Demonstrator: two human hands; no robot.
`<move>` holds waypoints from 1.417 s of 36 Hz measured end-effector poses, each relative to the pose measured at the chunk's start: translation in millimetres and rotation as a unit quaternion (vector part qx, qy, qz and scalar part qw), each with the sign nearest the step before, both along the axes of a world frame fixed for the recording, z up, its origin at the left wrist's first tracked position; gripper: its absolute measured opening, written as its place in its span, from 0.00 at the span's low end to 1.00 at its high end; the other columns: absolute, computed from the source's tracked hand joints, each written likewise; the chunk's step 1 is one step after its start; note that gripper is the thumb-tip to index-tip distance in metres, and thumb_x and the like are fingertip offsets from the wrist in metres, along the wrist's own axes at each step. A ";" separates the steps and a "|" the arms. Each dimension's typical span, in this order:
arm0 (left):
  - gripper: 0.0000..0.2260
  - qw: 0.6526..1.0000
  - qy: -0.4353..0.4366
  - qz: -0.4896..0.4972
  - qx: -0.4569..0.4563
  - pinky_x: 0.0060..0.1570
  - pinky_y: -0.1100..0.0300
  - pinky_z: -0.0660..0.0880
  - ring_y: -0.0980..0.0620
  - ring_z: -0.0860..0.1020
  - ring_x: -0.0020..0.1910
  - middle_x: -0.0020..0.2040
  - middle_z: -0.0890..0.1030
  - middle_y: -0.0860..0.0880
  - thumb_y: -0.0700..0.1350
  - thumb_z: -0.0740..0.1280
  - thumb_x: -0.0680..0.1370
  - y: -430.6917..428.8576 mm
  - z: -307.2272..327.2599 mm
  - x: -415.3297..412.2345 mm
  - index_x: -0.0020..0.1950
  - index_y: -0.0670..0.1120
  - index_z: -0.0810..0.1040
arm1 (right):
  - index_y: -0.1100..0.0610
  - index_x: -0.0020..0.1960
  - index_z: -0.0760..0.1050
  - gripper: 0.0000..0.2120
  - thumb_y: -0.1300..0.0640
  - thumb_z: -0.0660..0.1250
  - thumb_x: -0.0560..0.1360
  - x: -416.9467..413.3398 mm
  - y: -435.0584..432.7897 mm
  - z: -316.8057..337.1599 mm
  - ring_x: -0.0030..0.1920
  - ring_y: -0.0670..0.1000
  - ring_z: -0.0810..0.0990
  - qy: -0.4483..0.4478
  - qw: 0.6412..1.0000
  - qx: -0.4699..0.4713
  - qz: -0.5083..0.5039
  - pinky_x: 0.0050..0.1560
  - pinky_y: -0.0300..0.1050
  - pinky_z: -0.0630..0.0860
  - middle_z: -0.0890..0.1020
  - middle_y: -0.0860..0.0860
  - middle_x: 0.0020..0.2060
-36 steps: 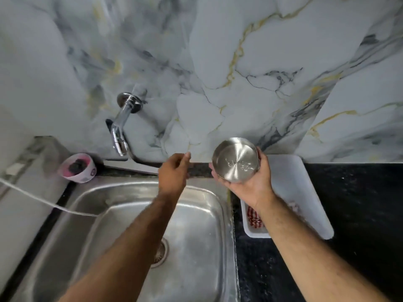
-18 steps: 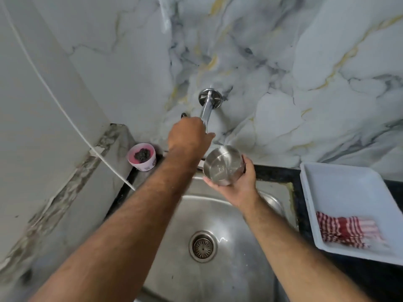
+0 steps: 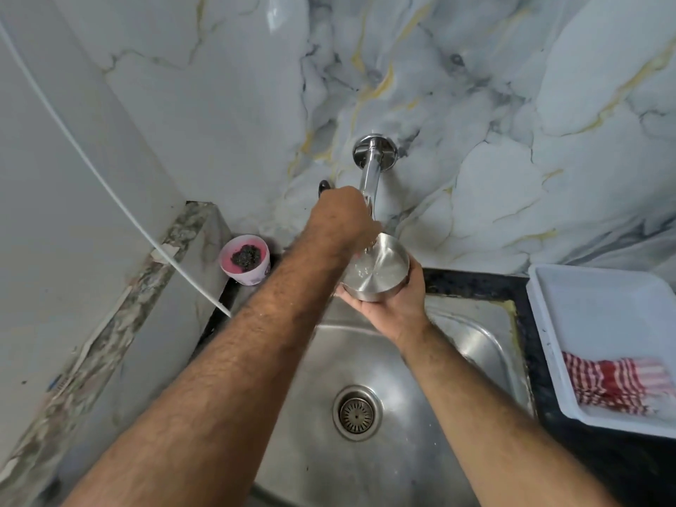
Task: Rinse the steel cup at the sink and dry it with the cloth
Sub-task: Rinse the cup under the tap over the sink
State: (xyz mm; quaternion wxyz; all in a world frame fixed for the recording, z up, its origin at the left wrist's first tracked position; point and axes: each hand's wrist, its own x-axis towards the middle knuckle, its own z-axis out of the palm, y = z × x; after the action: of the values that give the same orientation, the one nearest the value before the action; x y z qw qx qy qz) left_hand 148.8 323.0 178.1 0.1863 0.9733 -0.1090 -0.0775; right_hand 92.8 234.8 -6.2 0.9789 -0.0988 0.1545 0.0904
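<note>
Marbled grey wall with gold veins fills the upper frame, and a steel sink [image 3: 475, 345] takes the lower centre, its drain [image 3: 357, 412] below the middle. From the wall at upper centre a tap [image 3: 370, 170] slopes down toward us. Our left hand [image 3: 342, 221] is closed over the tap's lower end, near a dark handle that barely shows; what exactly the fingers grasp is hidden under the hand. Our right hand [image 3: 393, 305] cups the cup [image 3: 376, 274] from beneath, fingers wrapped round its wall, mouth tilted up toward the spout, just right of frame centre. Water glints inside the cup, so we judge the rinse is under way.

At right, on the dark counter, a white tray [image 3: 600, 309] holds the cloth [image 3: 614, 384], red and white striped, well apart from the cup. At left a small pink tub [image 3: 246, 259] stands in the corner beside the sink.

To do this step well, we should keep the cup over the basin and directly under the spout, hold the flow gentle with the left hand so it does not splash, swirl the water round the inside wall, tip it out toward the drain, then shut the tap before reaching right for the cloth. Wet steel is slippery, so a firm wrap matters.
</note>
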 end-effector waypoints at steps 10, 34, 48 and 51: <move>0.20 0.995 0.047 0.001 -0.086 0.35 0.58 0.83 0.51 0.86 0.34 0.36 0.85 0.48 0.56 0.77 0.75 8.9 1.1 -3.4 0.39 0.46 0.72 | 0.72 0.67 0.82 0.38 0.37 0.59 0.86 1.5 18.8 -5.3 0.62 0.79 0.85 -0.046 0.986 0.159 0.010 0.61 0.75 0.83 0.84 0.76 0.63; 0.18 0.991 0.076 0.004 -0.108 0.31 0.66 0.83 0.58 0.86 0.30 0.36 0.87 0.49 0.57 0.78 0.74 15.0 -2.4 5.6 0.47 0.42 0.82 | 0.54 0.81 0.75 0.36 0.40 0.70 0.77 8.5 26.9 -10.8 0.79 0.68 0.75 -0.024 0.998 -0.033 -0.037 0.77 0.81 0.64 0.80 0.60 0.78; 0.23 0.982 -0.097 0.028 -0.158 0.25 0.67 0.64 0.59 0.76 0.30 0.32 0.79 0.53 0.67 0.75 0.71 15.8 -43.9 -6.1 0.33 0.53 0.69 | 0.58 0.76 0.80 0.38 0.31 0.68 0.79 -10.5 17.2 -19.8 0.66 0.67 0.87 -0.025 0.999 -0.014 -0.033 0.60 0.72 0.84 0.86 0.63 0.70; 0.23 0.982 -0.096 0.026 -0.161 0.24 0.67 0.64 0.59 0.76 0.29 0.30 0.79 0.55 0.68 0.75 0.71 16.2 -42.7 -4.6 0.33 0.53 0.70 | 0.55 0.73 0.84 0.36 0.29 0.69 0.78 -16.4 13.3 -22.4 0.71 0.66 0.85 -0.022 0.996 -0.082 -0.019 0.62 0.74 0.83 0.84 0.62 0.73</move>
State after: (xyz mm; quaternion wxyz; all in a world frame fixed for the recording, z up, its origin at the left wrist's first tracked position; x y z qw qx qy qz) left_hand 144.2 339.2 135.4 0.3311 0.9360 -0.1124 0.0399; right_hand 76.4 248.1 -28.7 0.9722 -0.1778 0.1415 0.0565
